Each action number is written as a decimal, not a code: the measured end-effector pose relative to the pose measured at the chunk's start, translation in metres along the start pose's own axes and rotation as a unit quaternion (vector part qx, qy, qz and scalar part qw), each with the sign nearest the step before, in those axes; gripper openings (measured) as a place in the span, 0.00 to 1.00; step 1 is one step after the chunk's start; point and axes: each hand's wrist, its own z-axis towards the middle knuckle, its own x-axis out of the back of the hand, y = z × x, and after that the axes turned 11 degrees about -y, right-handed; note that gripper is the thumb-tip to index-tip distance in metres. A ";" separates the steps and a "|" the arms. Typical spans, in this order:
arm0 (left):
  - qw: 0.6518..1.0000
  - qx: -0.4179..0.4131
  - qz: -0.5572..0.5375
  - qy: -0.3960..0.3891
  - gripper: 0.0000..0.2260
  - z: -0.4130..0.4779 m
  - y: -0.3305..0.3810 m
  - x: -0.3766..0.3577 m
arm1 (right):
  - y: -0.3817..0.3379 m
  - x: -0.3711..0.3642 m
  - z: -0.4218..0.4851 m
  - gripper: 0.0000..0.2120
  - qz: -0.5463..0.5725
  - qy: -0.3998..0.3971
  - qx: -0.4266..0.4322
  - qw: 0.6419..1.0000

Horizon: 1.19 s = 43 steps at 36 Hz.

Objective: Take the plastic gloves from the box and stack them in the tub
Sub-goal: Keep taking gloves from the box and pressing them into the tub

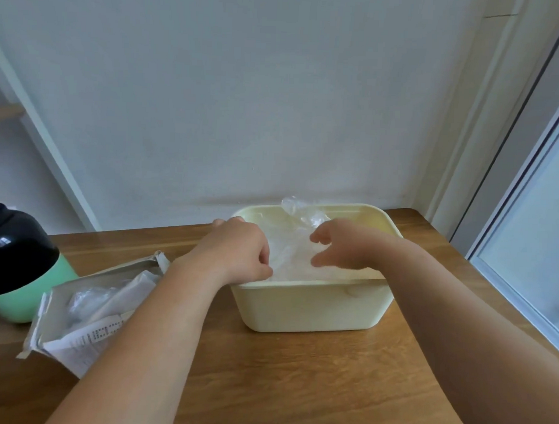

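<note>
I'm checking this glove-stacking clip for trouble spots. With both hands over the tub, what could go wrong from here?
1. A piece of the clear gloves sticks up past the tub at its far rim; it may slide out or keep the stack from lying flat.
2. The left hand leans on the tub's near-left corner; pressing there could tip or shift it.
3. The torn box lies under the left forearm, so a sweep back might push it toward the green bottle.

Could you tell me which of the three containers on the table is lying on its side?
The torn cardboard box left of the tub; it lies flat with gloves spilling out, while tub and green bottle stand upright.
</note>
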 end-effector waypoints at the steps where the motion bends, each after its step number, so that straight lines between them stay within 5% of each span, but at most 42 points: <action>1: 1.000 0.001 0.002 0.010 0.07 0.000 0.000 0.001 | 0.000 0.002 -0.003 0.22 0.008 0.021 0.000 1.000; 8: 0.991 0.030 -0.052 0.124 0.09 -0.014 -0.009 0.007 | -0.003 0.003 -0.018 0.09 0.044 0.159 -0.005 0.986; 15: 0.953 0.045 -0.164 0.253 0.03 -0.049 -0.035 0.003 | -0.046 -0.005 -0.021 0.10 0.110 0.210 0.119 0.964; 19: 0.941 0.072 -0.194 0.268 0.10 -0.085 -0.061 0.004 | -0.086 -0.020 -0.015 0.11 0.147 0.200 0.194 0.949; 22: 0.943 0.131 -0.202 0.229 0.13 -0.114 -0.085 0.001 | -0.121 -0.038 -0.011 0.12 0.157 0.187 0.253 0.936; 28: 0.974 0.194 -0.119 -0.008 0.13 -0.134 -0.109 -0.016 | -0.164 -0.085 0.009 0.16 0.138 0.111 0.290 0.940; 32: 0.979 0.158 -0.128 -0.017 0.11 -0.134 -0.114 -0.017 | -0.169 -0.100 0.018 0.18 0.101 0.081 0.276 0.952; 36: 0.957 0.132 -0.254 0.039 0.04 -0.134 -0.119 -0.018 | -0.165 -0.097 0.023 0.19 0.119 0.061 0.263 0.955; 43: 0.885 0.059 -0.392 0.245 0.09 -0.127 -0.114 -0.021 | -0.167 -0.093 0.024 0.10 0.122 0.031 0.298 0.946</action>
